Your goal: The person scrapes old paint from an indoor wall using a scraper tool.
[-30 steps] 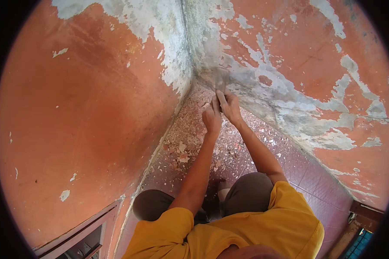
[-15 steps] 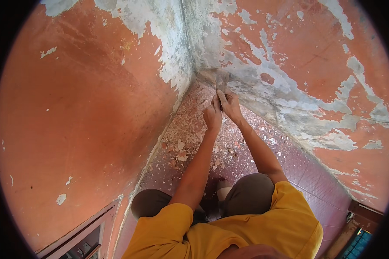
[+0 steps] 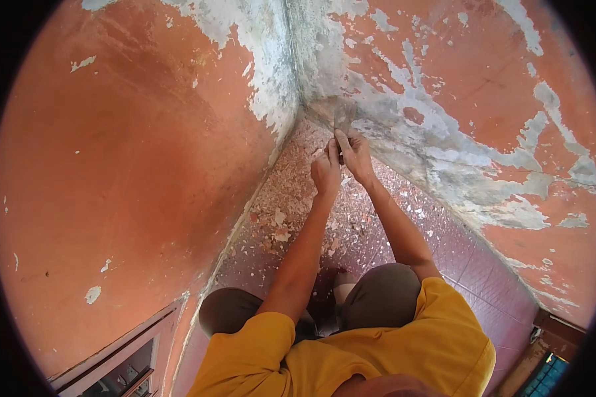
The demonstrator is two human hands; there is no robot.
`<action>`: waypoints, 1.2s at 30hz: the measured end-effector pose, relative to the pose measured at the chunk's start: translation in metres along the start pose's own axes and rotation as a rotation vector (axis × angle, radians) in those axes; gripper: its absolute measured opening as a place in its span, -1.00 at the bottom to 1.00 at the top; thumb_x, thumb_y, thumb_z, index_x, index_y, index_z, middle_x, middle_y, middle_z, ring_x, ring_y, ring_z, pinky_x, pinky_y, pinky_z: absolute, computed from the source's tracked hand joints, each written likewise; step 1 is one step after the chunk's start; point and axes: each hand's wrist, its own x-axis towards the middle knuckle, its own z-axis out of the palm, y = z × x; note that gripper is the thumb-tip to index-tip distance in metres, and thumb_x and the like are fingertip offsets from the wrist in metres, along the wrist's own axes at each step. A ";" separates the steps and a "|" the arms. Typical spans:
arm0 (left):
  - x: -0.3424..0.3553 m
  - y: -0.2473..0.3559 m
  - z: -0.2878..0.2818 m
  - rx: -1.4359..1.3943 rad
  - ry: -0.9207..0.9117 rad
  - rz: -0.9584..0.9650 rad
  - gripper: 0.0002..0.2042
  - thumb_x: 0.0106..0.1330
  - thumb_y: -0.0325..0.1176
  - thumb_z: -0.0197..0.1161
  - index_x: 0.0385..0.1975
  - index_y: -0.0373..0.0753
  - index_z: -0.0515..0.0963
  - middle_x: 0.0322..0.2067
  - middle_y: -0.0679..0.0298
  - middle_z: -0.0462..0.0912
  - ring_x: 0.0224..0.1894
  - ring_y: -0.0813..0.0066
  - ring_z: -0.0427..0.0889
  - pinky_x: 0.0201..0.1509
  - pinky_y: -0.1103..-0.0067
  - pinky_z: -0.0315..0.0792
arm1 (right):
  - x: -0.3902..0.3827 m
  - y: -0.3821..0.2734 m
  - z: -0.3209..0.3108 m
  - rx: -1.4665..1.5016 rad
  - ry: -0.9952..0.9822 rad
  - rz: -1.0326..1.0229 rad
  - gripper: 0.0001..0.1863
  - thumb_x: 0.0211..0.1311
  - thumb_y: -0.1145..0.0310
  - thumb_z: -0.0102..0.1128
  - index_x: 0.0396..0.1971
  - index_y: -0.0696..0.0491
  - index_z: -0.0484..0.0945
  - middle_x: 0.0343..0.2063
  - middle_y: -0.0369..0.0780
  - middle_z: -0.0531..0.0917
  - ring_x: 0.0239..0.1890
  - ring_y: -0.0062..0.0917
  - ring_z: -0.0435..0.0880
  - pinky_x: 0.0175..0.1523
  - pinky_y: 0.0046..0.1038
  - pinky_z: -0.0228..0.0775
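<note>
Both my hands are closed around a paint scraper (image 3: 344, 116) with a flat grey metal blade. My left hand (image 3: 326, 173) grips low on it, its handle mostly hidden by my fingers. My right hand (image 3: 357, 159) holds higher up, with the thumb pressed along the base of the blade. The blade points away from me and lies against the foot of the right wall (image 3: 444, 142), close to the corner. There the orange paint is gone and bare grey plaster shows.
The left wall (image 3: 126, 198) is mostly orange, with whitish plaster by the corner. Paint flakes (image 3: 281, 228) litter the reddish tiled floor (image 3: 460, 255) between the walls. A framed opening (image 3: 129, 357) sits at the lower left. My bent knees (image 3: 384, 294) are beneath my arms.
The scraper blade has shifted slightly up and to the right along the base of the right wall. Both hands keep their grip, and the view has moved a little.
</note>
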 end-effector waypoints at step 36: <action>0.004 -0.013 0.010 0.068 0.033 0.077 -0.37 0.38 0.12 -0.27 -0.54 -0.28 0.63 -0.64 0.05 0.59 -0.51 0.02 0.58 -0.38 0.31 0.39 | 0.020 -0.016 0.002 0.110 -0.041 -0.144 -0.77 0.35 0.30 0.00 -0.38 0.15 0.53 -0.62 -0.36 0.52 -0.62 -0.78 0.38 -0.57 -0.67 0.19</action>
